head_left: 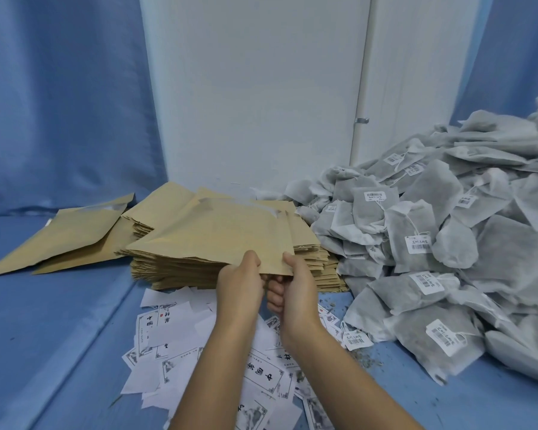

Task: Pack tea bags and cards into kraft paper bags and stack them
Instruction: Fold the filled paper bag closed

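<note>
Blue curtain point(59, 103) either side of a white wall panel point(255, 88); worktop point(59, 321) covered in blue cloth. Right: large heap of grey tea bags point(448, 243) with barcode tags. Centre: stack of kraft paper bags point(174, 271), a few flat kraft bags point(66, 237) lying loose to its left. Near edge: printed cards point(168, 336) scattered, some face down. Top kraft bag point(218, 237) lifted at its near edge off the stack. Left hand point(238, 283) and right hand point(295, 290) close together, both pinching that edge, thumbs on top, fingers underneath.
</note>
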